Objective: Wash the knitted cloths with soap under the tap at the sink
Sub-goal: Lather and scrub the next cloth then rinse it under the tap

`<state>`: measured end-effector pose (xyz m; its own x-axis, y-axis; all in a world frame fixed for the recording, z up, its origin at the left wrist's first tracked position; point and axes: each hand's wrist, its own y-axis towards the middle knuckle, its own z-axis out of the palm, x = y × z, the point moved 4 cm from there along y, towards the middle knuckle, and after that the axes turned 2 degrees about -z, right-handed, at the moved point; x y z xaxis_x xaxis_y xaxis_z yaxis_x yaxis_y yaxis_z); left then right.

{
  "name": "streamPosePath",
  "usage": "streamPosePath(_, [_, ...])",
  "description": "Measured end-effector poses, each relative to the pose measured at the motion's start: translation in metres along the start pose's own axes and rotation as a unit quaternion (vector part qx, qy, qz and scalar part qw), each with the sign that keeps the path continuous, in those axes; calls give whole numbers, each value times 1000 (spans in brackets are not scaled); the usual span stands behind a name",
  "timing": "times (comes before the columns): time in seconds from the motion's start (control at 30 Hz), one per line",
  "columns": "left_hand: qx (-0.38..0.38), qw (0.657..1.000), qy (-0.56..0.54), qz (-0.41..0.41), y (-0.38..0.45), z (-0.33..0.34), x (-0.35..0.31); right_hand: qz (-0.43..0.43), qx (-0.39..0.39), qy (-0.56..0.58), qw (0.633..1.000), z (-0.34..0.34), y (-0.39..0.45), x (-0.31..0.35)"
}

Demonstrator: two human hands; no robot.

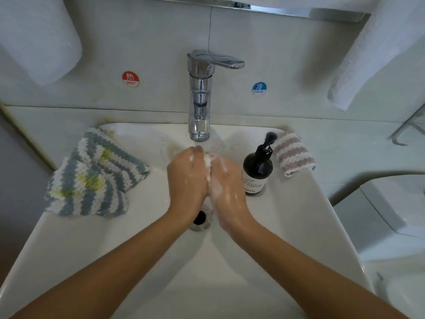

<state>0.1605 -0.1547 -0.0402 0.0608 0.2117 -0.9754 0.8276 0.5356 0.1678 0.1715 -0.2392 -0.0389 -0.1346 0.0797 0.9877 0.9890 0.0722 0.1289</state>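
Foamy hands pressed together; ribbed knitted cloths beside.

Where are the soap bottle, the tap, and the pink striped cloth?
Soap bottle (258,171): head view, on its dark body.
Tap (199,107): head view, on its chrome column.
Pink striped cloth (293,154): head view, on its middle stripes.

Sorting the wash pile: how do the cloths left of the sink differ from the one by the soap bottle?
The left cloths are striped blue-grey and white with yellow flecks; the right cloth is striped dusty pink and white. The left cloths lie as an overlapping heap of several; the right cloth is a single folded piece. The left cloths overhang the sink rim; the right cloth sits behind the bottle. Both are knitted and striped.
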Motion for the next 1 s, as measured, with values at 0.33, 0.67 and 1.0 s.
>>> streamPosePath(0.33, [-13,999,10,31,-3,-4,-2,-28,17,-23,999,5,-1,-5])
streamPosePath(0.67, [13,999,21,36,7,-5,11,-6,61,-14,998,0,-12,-4])
streamPosePath(1.0, [92,995,26,0,18,-15,9,110,52,-34,992,-21,9,-2])
